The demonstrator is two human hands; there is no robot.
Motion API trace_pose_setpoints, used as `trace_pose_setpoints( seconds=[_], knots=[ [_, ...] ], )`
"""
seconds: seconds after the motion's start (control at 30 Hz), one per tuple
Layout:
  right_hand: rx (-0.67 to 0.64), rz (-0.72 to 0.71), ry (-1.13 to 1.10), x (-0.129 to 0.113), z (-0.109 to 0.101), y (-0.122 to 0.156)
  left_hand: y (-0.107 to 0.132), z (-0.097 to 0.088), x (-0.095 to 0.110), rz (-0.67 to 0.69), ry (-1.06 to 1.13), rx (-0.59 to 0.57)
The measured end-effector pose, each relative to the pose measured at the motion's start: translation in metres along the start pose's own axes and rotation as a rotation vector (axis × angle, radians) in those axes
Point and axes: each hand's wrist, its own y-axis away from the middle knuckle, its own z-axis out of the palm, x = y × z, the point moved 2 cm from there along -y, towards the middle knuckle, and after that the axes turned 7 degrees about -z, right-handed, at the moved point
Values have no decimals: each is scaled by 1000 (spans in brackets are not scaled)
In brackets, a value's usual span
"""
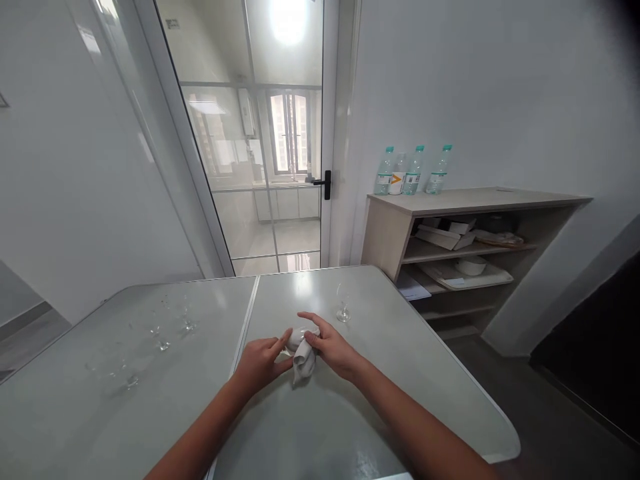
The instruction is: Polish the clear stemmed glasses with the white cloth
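Observation:
Over the middle of the table, my left hand [263, 360] is closed around a clear wine glass [296, 339], which lies tilted between the two hands and is partly covered. My right hand [336, 348] pinches a white cloth [304, 363] against the glass, thumb on the fabric and index finger stretched out beyond the rim area. The cloth's loose end hangs down between the hands. Just past my right hand, another stemmed glass [343, 313] stands upright on the table.
Several clear stemmed glasses [162, 345] stand on the left part of the pale table [300, 433], hard to make out. A metal seam runs across the tabletop. A wooden shelf unit [480, 200] with plastic bottles [413, 172] stands at right. Behind is a glass door [280, 227].

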Motion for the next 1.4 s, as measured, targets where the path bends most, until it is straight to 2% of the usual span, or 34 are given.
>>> trace_pose_setpoints(
  seconds=[0.07,0.2,0.27,0.37,0.47,0.57,0.63,0.73,0.8,0.83,0.87,0.93,1.0,1.1,1.2,1.33,1.4],
  knots=[
    [-67,-87,172,-6,1,1,-1,-1,1,-104,127,-77],
    [-372,-336,597,-15,6,7,-5,-9,2,-373,530,-533],
    [-562,-489,777,-14,10,11,-5,-13,-1,-457,654,-702],
    [-737,-632,950,-7,12,13,-4,-16,-8,-587,775,-820],
    [-720,-601,936,-5,10,12,-4,-17,-9,-655,798,-798],
    [-601,-426,737,-7,7,11,-7,-19,-3,-515,664,-709],
    [-445,-274,517,-4,5,8,-8,-16,0,-360,462,-584],
    [-117,-64,158,9,4,2,-6,-7,-2,-125,95,-294],
    [38,44,18,18,5,-1,-2,0,-4,-13,-68,-144],
    [72,54,-3,20,5,-2,-1,2,-4,14,-99,-102],
    [75,33,11,19,5,-2,0,3,-4,19,-94,-87],
    [6,-73,112,9,4,-1,-1,2,0,-36,19,-143],
    [-124,-167,254,-4,2,2,-3,-1,5,-153,228,-270],
    [-310,-183,450,-17,-3,7,-5,-4,11,-327,527,-475],
    [-448,-234,624,-16,-8,7,-5,-3,11,-430,678,-572],
    [-582,-451,798,-7,-12,3,-3,-4,5,-599,769,-640],
    [-617,-498,850,-6,-13,2,-3,-6,4,-673,781,-671]
  ],
)
